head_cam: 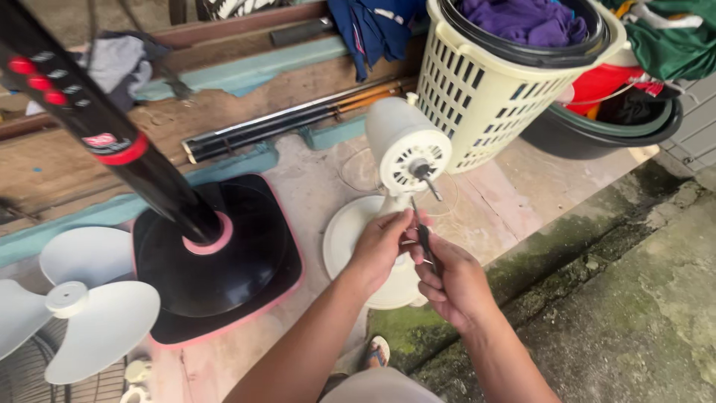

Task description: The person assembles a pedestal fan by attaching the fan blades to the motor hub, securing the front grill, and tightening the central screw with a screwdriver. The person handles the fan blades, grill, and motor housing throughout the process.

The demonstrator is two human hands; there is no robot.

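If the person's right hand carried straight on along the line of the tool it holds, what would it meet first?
The right hand holds a dark screwdriver pointing up and away. That line seems to reach the white fan motor housing first, near its front shaft, though depth is hard to judge.

Black stand fan (186, 216) on pink-edged square base, left. White blade (71, 298) lying beside it, wire guard (30, 369) underneath. Cream basket (485, 89) behind, purple cloth (526, 19) inside. Dark basin (597, 130) right, red bucket (608, 82) in it. Black rods (291, 119) along wall.
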